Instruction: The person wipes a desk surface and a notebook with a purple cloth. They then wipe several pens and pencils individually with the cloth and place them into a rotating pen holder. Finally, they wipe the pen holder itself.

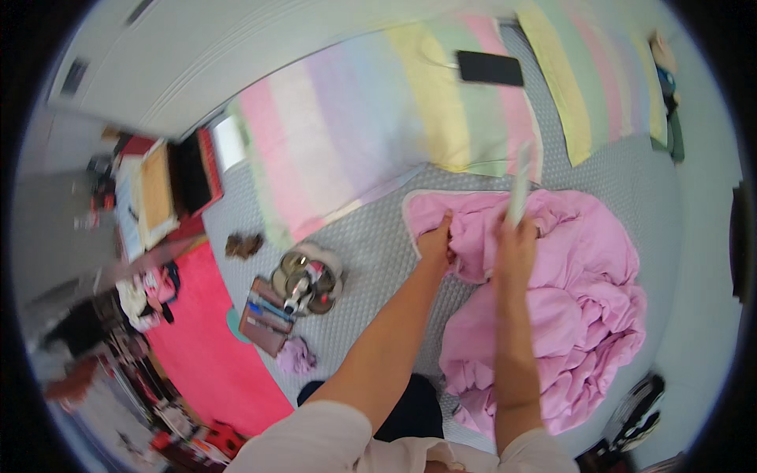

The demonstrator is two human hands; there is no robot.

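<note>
A crumpled pink quilt (568,319) with a pale edging lies on the grey quilted bed cover in front of me. My left hand (436,241) grips a fold near its upper left corner, fingers partly hidden by the cloth. Over the quilt's upper part, my right hand (517,236) is blurred and closed round a pale, flat, narrow object (520,186) that points up and away from me. What that object is cannot be told. Beyond the hands lies a striped pastel pillow (366,112) with a black smartphone (489,68) on it.
Left on the bed are a round compartment tray (331,260) of small items, a brown case (266,319) with pens, a lilac cloth (297,356) and a brown scrunchie-like item (243,245). A second striped pillow (597,77) lies upper right. A pink-red mat (207,343) covers floor beside the bed.
</note>
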